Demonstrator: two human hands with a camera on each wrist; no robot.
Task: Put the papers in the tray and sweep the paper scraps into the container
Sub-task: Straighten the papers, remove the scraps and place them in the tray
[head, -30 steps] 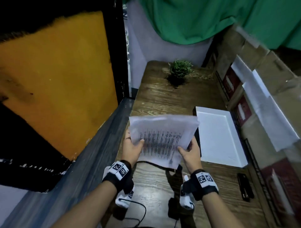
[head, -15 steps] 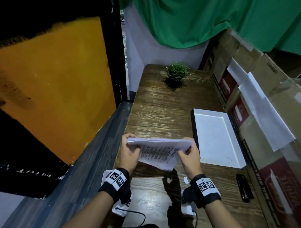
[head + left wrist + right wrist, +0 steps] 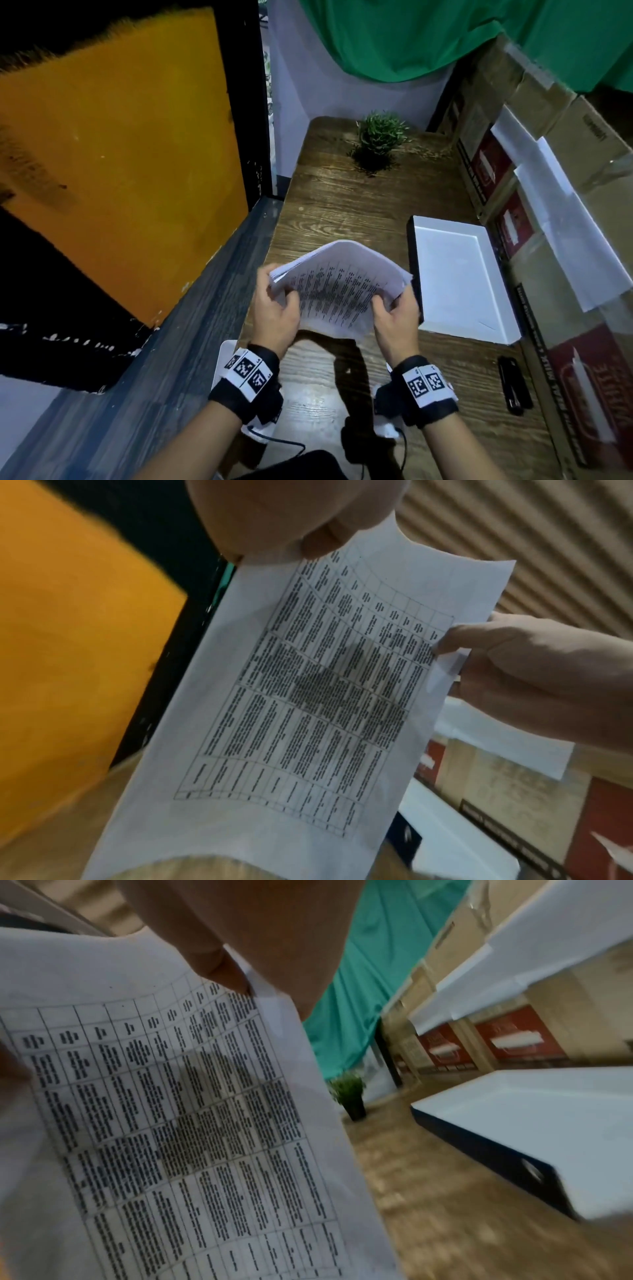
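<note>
Head view: taken from above, facing forward and down along wooden table [image 3: 346, 219]; both wrists seen near bottom edge. Left wrist view: set close under papers [image 3: 308, 696], angled up and rightward; right hand [image 3: 534, 669] caught at right edge. Right wrist view: equally close, low over table, facing far end. Papers, tray [image 3: 534, 1123], cardboard boxes [image 3: 582, 192] shared by all three; plant [image 3: 349, 1096] shared by head and right wrist views.

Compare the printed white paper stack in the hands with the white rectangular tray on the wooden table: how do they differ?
The printed white paper stack is held in the air by the left hand and right hand; the white rectangular tray rests on the wooden table. The stack is bowed upward; the tray lies flat. The stack carries a printed table; the tray's inside is plain. Both are white and rectangular.
</note>
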